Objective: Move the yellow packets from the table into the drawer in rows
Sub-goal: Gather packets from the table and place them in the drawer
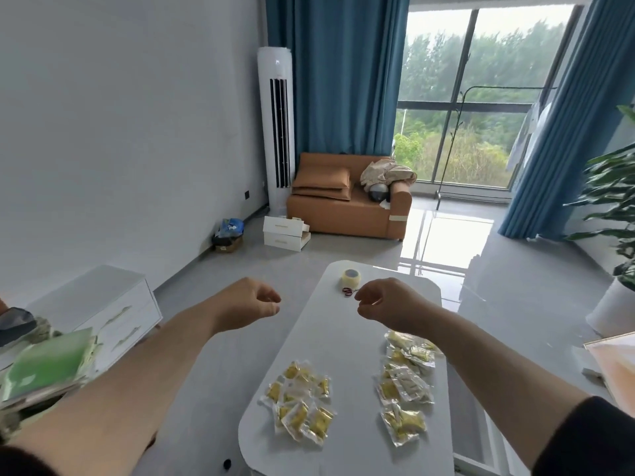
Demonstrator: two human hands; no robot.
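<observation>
Two heaps of yellow packets in clear wrap lie on the white table [343, 345]: a left heap [300, 405] and a right heap [405, 386] that runs toward me. My left hand [252, 302] hangs in the air left of the table with its fingers loosely curled and nothing in it. My right hand [385, 304] hovers over the table's far half, fingers loosely curled, also holding nothing. Both hands are well above and beyond the packets. A white drawer cabinet [113, 314] stands at the left with its drawers closed.
A roll of clear tape [351, 278] and small red scissors [348, 292] lie at the table's far end. A green folder [44, 365] sits on clutter at the left. A potted plant [615, 235] stands right; a brown sofa [350, 197] is far back.
</observation>
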